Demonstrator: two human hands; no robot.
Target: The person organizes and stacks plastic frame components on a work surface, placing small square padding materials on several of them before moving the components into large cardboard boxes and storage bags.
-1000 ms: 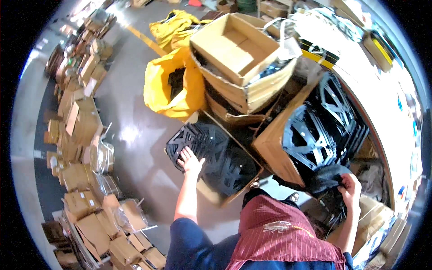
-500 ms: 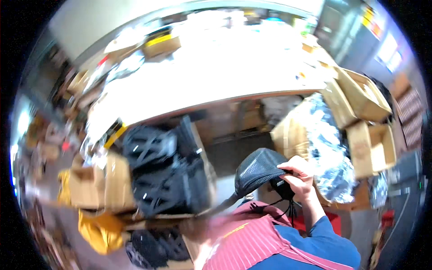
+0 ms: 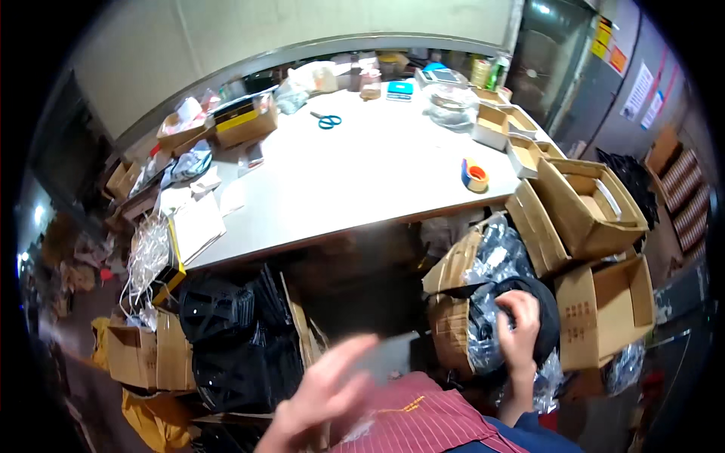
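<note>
My right hand has its fingers curled on a black mesh piece with a rounded, cap-like shape. It lies on clear plastic-wrapped goods in a cardboard box to the right, and the hand partly hides it. My left hand is over my lap, blurred, its fingers stretched out with nothing visible in them. Left of it, stacks of black mesh pieces fill another carton.
A white table spans ahead, bearing scissors, a tape roll and small boxes. Open cartons stand at the right edge. To the left are an open carton and a yellow cloth.
My right hand has brought the black mesh piece from before my chest rightward onto the box of wrapped goods. My left hand has come up into clearer view. The view has tilted.
</note>
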